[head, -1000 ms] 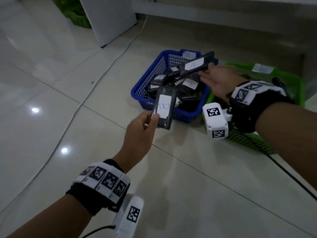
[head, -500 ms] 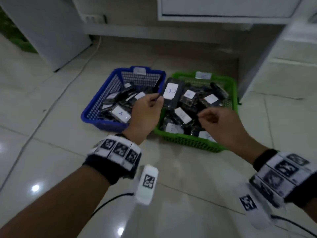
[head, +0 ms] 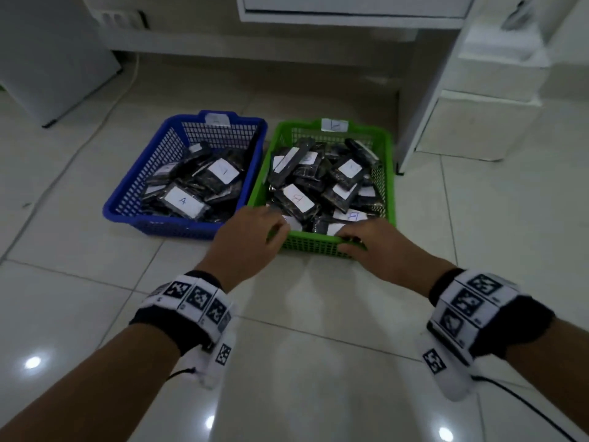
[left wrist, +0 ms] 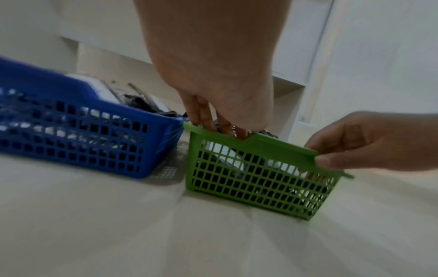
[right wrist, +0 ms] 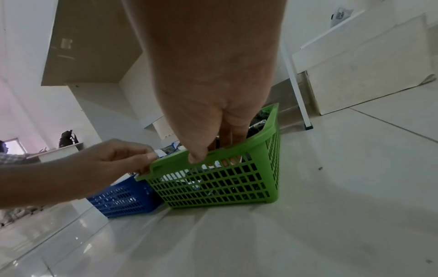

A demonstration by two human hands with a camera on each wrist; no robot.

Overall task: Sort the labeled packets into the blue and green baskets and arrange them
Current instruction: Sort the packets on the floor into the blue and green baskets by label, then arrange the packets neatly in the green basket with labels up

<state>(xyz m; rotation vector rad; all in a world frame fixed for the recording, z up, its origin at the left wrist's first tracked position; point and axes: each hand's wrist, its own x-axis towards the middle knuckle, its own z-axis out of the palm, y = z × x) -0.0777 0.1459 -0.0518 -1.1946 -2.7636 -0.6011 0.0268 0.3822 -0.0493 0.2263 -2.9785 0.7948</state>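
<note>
Head view: two mesh baskets sit side by side on the tiled floor (head: 318, 362), touching or nearly so. The blue basket (head: 137, 189) is on the left, the green basket (head: 322, 245) on the right. Both are filled with dark packets bearing white labels; one packet in the blue basket reads "A" (head: 184, 201), one in the green basket appears to read "B" (head: 298, 199). Both hands are at the near rim of the green basket. The left hand (head: 247, 242) is at its near left corner, the right hand (head: 376, 247) further right along the same rim. A white tag sits on the far rim of each basket; their writing is not legible.

Left wrist view: the left hand's fingers (left wrist: 203, 120) reach down inside the green basket (left wrist: 249, 180) over its near rim, curled about the edge. The right hand (left wrist: 369, 142) pinches the rim, thumb on the outer face. The blue basket (left wrist: 78, 135) stands just beside.

Right wrist view: the right hand (right wrist: 213, 121) has its thumb on the outer rim of the green basket (right wrist: 213, 185) and its fingers inside, closed on the edge. The left hand (right wrist: 111, 159) holds the corner. No packet is held by either hand.
</note>
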